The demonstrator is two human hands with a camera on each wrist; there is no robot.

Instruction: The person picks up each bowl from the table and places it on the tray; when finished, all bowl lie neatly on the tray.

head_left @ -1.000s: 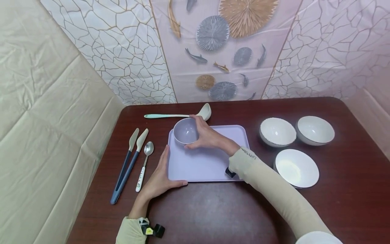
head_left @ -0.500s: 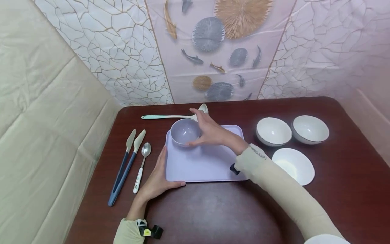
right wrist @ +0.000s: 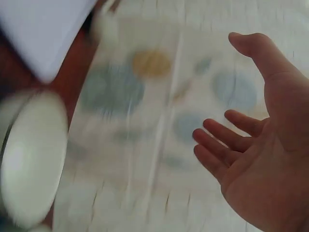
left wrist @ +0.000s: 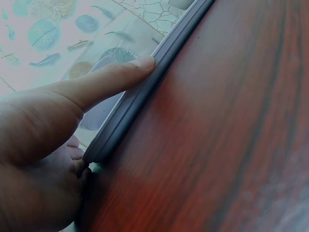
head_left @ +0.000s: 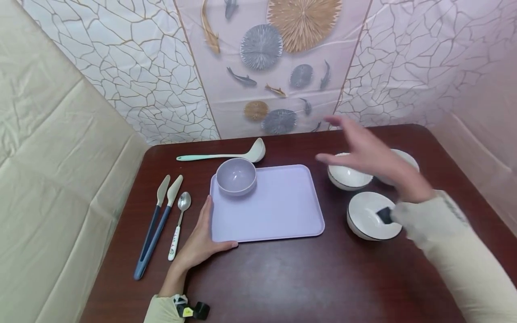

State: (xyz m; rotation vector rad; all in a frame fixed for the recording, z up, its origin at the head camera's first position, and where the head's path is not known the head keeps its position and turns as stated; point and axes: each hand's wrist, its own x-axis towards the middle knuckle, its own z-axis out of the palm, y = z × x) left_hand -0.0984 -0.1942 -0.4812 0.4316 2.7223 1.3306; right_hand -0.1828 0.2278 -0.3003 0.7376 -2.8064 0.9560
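Observation:
The lilac tray (head_left: 270, 211) lies flat at the middle of the table, and a small purple bowl (head_left: 236, 177) stands on its back left corner. Against the tray's near left corner rests my left hand (head_left: 202, 244), fingers along the left side and thumb on the front edge; the left wrist view shows the thumb (left wrist: 116, 79) on the rim. My right hand (head_left: 369, 152), blurred, hangs above the white bowls with fingers spread and nothing in them. Below it are a scalloped white bowl (head_left: 348, 178) and a dark-rimmed white bowl (head_left: 369, 211).
Behind the tray lies a ladle (head_left: 255, 151) with a mint handle. Left of the tray are a spoon (head_left: 184, 202) and blue-handled tongs (head_left: 151, 242). Another white bowl (head_left: 407, 159) stands at the right, partly hidden by my right arm. A patterned cloth (head_left: 282, 67) hangs behind the table.
My right hand has let go of the purple bowl and moved right, over the white bowls. The purple bowl stays on the tray's back left corner. My left hand keeps its place at the tray.

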